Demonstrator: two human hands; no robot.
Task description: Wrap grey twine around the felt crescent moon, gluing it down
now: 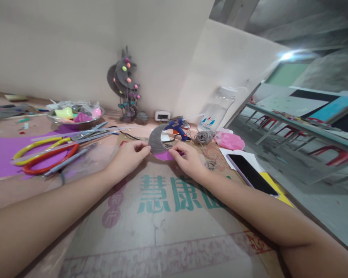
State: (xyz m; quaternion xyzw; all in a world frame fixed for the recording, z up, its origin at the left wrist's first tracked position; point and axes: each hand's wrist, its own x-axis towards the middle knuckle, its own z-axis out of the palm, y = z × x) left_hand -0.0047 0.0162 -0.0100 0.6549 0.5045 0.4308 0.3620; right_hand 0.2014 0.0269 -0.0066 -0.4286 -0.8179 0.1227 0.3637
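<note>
A crescent wrapped in grey yarn (156,141), with a purple piece (164,155) along its lower edge, is held up between my two hands over a printed cardboard sheet (162,235). My left hand (130,156) pinches the crescent's left side between thumb and fingers. On the other side, my right hand (188,158) has its thumb and fingers closed on the lower right tip, by the purple piece. Just behind the crescent lies a blue glue gun (176,127). A ball of grey yarn (203,137) sits right of the glue gun, a loose strand trailing from it.
Scissors with yellow and red handles (50,158) lie on purple sheets (2,156) at left, near a metal bowl (75,124). Behind stand a decorated grey moon (123,79), a small clock (162,115) and a bottle (217,110). A phone (252,174) lies at right.
</note>
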